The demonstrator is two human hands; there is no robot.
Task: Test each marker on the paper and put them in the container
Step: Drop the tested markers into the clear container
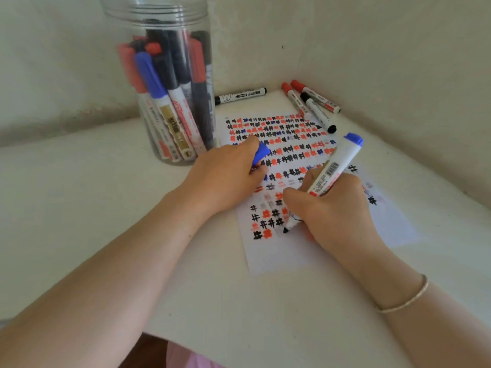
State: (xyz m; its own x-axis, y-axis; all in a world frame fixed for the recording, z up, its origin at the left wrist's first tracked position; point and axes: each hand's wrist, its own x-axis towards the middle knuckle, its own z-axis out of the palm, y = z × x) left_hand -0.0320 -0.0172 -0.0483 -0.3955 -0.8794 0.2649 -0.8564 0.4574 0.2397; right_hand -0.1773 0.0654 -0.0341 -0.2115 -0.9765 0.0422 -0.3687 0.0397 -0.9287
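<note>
Blue marker being tried on the paper, its cap kept in the other hand.

The right hand [337, 208] has its grip closed around a blue marker [328, 176], tip down on the paper [276, 256] near the lower rows of red, black and blue test marks — blue end pointing up and away. The left hand [225, 179] rests on the paper's left edge, its grip closed on the blue cap [260, 153]. The clear container [170, 83] stands far left on the white bench [79, 208], already packed with markers. One black marker [240, 95] lies beyond the paper; three more markers [310, 104] — two red, one black — lie at the far right corner.
</note>
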